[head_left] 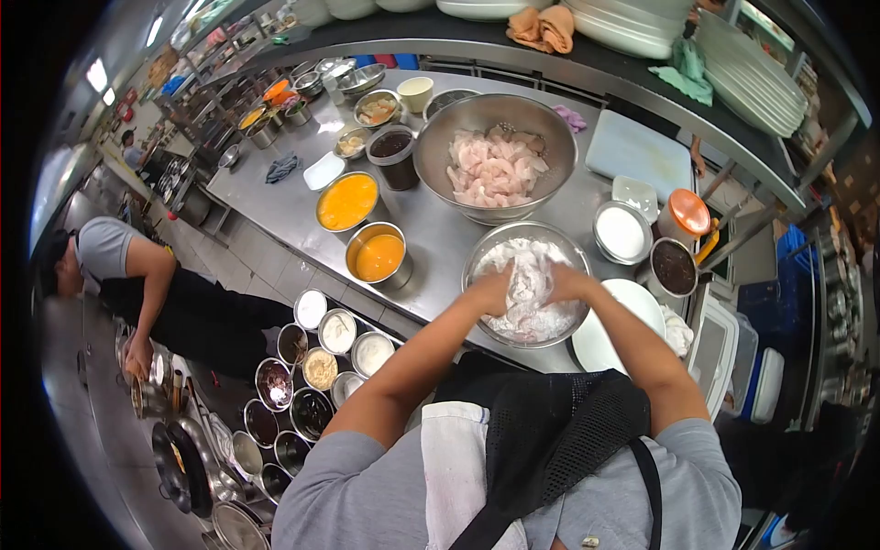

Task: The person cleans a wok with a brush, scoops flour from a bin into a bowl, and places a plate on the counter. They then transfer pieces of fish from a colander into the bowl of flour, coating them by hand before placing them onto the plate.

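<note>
Both my hands are inside a metal bowl [469,291] of white powder that looks like flour. My left hand [495,291] is at the left side of the powder and my right hand [565,282] at the right. Between them lie white-coated pieces [530,277], whose kind I cannot make out. Powder hides my fingers, so their grip does not show. Just behind stands a larger metal bowl [431,174] holding pale pink raw meat slices [495,170].
Left are metal containers of orange liquid [378,255] and yellow liquid [348,200], plus a tub of dark sauce [394,156]. Right are a bowl of white powder [621,231], a white plate [632,316] and a cutting board [639,151]. A co-worker [156,284] bends at far left.
</note>
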Available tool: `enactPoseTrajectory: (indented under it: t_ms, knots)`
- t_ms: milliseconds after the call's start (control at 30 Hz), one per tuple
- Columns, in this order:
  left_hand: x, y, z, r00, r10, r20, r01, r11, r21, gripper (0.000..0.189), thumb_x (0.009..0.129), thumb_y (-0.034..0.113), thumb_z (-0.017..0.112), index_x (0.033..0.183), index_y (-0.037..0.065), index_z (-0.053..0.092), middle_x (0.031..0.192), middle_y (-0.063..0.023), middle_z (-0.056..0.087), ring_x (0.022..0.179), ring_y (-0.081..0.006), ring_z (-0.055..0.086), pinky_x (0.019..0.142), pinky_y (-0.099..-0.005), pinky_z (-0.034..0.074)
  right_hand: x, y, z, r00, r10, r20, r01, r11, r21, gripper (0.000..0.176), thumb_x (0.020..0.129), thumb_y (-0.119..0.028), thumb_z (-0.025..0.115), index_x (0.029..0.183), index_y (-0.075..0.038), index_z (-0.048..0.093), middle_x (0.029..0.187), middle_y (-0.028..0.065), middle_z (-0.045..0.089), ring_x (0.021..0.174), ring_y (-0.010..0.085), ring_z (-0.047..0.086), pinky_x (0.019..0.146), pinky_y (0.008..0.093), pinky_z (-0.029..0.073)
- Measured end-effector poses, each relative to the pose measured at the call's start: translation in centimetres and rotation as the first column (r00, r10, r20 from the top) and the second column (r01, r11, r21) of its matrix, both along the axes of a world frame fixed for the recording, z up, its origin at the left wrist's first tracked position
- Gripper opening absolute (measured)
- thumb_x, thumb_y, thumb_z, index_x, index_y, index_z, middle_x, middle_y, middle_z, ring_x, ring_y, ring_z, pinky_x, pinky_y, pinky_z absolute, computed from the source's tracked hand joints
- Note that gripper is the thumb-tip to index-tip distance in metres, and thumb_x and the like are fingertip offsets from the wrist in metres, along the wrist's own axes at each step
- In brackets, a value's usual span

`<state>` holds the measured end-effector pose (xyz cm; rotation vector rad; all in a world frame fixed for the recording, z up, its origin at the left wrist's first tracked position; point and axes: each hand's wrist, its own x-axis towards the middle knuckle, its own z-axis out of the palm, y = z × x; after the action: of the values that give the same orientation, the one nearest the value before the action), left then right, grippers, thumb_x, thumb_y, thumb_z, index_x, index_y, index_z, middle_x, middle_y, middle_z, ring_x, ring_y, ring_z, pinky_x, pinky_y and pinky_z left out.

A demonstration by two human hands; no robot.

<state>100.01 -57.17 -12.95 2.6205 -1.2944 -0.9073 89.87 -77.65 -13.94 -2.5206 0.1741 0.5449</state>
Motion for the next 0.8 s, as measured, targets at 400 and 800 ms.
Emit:
enactPoseTrajectory:
  t_ms: [400,800]
  knots:
    - [-0.8,-0.6,-0.6,0.966,0.139,-0.220,-0.260,0.515,-0.817,0.074,0.064,0.017,0.078,0.129,-0.005,0.050,0.128,-0.0285,0.055,0.121,-0.0411,0.052,0.107,-0.0435,0.039,-0.5,1.5,5.4,0.903,-0.111,0.416,0.013,0.973,0.230,0.074,0.059,-0.025,0.084,0.124,0.000,0.058,0.115,0.0212,0.067,0.110,0.0361,0.064,0.096,0.0412,0.050]
    - [-2.0,-1.0,1.2,0.995,0.011,-0.099,-0.038,0.961,-0.273,0.109,0.054,0.006,0.080,0.149,-0.004,0.026,0.134,-0.0299,0.050,0.127,-0.0417,0.049,0.106,-0.0415,0.041,0.3,1.3,-3.3,0.989,0.026,0.148,-0.026,1.000,-0.007,0.109,0.050,-0.037,0.093,0.136,0.009,0.043,0.132,0.0301,0.054,0.123,0.0378,0.055,0.106,0.0411,0.043]
